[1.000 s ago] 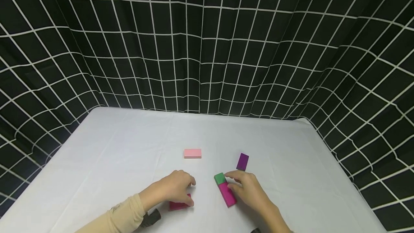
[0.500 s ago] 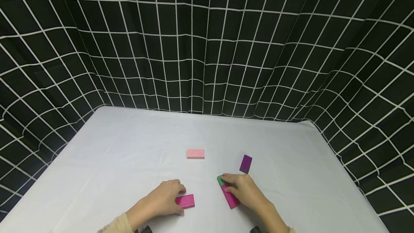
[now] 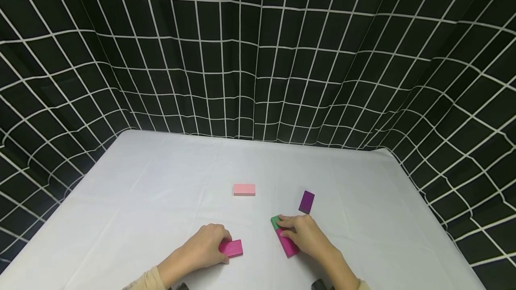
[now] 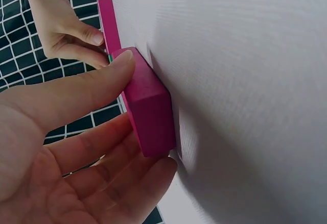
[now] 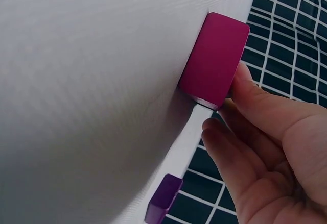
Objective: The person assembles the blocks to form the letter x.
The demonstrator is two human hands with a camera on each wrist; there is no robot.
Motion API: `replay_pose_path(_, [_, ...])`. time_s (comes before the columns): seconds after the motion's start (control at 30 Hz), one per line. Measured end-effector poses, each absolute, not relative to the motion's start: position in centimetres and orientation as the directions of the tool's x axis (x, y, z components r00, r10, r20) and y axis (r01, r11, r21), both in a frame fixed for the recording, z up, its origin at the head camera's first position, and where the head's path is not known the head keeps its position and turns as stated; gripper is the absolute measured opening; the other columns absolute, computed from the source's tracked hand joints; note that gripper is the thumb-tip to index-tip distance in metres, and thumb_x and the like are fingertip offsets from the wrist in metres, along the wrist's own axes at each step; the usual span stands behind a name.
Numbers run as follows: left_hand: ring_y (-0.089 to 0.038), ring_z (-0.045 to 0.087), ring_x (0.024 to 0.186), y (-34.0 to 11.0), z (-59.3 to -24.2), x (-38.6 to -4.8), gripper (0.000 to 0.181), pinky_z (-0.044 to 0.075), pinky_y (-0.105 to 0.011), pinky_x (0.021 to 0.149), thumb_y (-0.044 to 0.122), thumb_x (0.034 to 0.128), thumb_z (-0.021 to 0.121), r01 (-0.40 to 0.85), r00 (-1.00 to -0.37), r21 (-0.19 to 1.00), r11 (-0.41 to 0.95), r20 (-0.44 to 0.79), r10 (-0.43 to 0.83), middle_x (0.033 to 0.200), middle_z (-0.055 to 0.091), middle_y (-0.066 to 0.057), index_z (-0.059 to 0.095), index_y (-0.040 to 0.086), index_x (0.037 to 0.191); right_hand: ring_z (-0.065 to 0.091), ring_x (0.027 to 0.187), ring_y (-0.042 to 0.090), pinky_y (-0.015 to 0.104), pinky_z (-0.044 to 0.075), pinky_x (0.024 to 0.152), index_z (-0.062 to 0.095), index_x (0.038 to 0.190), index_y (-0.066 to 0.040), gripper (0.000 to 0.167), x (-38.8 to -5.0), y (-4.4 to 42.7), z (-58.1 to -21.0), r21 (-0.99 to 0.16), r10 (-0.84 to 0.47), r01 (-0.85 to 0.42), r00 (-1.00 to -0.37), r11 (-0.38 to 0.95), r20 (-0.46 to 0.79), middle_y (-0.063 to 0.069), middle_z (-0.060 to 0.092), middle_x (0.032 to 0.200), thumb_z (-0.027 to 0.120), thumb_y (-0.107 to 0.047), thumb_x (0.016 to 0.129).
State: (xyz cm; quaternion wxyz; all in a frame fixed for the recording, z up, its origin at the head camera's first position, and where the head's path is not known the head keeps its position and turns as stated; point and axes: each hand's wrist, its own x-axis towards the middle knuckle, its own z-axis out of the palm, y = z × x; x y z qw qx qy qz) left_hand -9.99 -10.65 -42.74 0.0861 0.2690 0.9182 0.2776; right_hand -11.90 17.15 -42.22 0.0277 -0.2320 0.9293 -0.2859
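At the near left, my left hand (image 3: 205, 247) grips a magenta block (image 3: 232, 249) lying at the table surface. Its thumb presses one edge and the fingers bend round the other side, as the left wrist view shows. My right hand (image 3: 308, 234) leans over a green block (image 3: 275, 221) and a second magenta block (image 3: 288, 244), which line up in one slanting row. In the head view its fingertips meet the green block and its thumb touches the magenta one. A gap shows between thumb and fingers in the right wrist view, where the green block is hidden.
A light pink block (image 3: 244, 189) lies farther back, left of the row. Just beyond the right hand is a purple block (image 3: 307, 202). White cloth covers the table (image 3: 173, 178), and a black curtain (image 3: 258, 57) with a white grid encloses its back and sides.
My left hand has drawn back slightly and uncovered more of its magenta block. My right fingertips have come onto the green block. The head view has shifted a little.
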Motion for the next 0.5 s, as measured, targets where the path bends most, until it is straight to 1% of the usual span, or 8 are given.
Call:
replay_pose_path(0.2, [-0.009, 0.053, 0.071, -10.65, -42.77, -9.98, 0.031, 0.046, -0.025, 0.062, 0.013, 0.0636, 0.088, 0.443, -0.845, 0.555, 0.704, -0.003, 0.534, 0.079, 0.064, 0.001, 0.073, 0.002, 0.088, 0.063, 0.107, 0.039, 0.047, 0.050, 0.089, 0.073, 0.104, 0.004, 0.027, -11.99, 17.11, -42.28, -0.541, -0.447, -0.422, -0.889, 0.727, 0.093, 0.017, 0.068, 0.114, 0.076, -0.006, 0.080])
replay_pose_path(0.5, [-0.006, 0.049, 0.068, -10.61, -42.94, -9.82, 0.028, 0.044, -0.024, 0.060, 0.010, 0.0638, 0.087, 0.458, -0.848, 0.551, 0.697, 0.035, 0.529, 0.076, 0.062, 0.002, 0.071, 0.002, 0.085, 0.063, 0.107, 0.039, 0.047, 0.050, 0.089, 0.072, 0.104, 0.005, 0.026, -11.93, 17.07, -42.31, -0.533, -0.451, -0.432, -0.886, 0.727, 0.103, 0.018, 0.068, 0.113, 0.075, -0.004, 0.080])
